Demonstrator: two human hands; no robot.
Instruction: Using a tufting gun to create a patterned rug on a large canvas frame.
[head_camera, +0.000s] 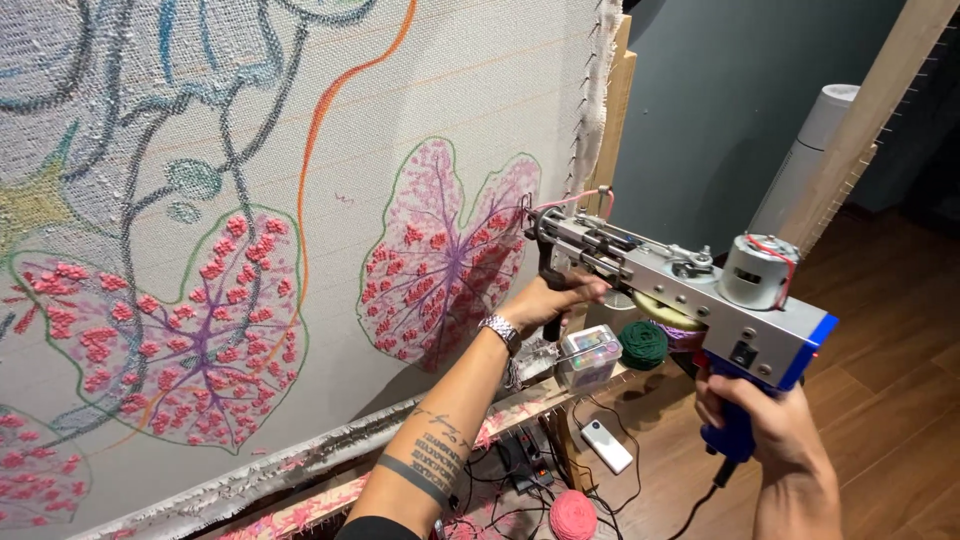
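Observation:
A tufting gun (680, 285) with a silver body and blue grip points its needle at the right edge of a pink and purple leaf (450, 265) tufted on a stretched grey cloth (330, 180). My left hand (550, 300) grips the gun's black front handle, a metal watch on its wrist. My right hand (765, 415) wraps the blue rear grip. Pink yarn (580, 197) feeds into the gun's front. A second pink leaf (190, 330) lies lower left on the cloth.
The cloth is tacked to a wooden frame (612, 110). On the frame's ledge sit a clear plastic box (588, 355) and a green yarn ball (642, 344). A pink yarn ball (572, 514), a white device (606, 446) and cables lie on the wooden floor.

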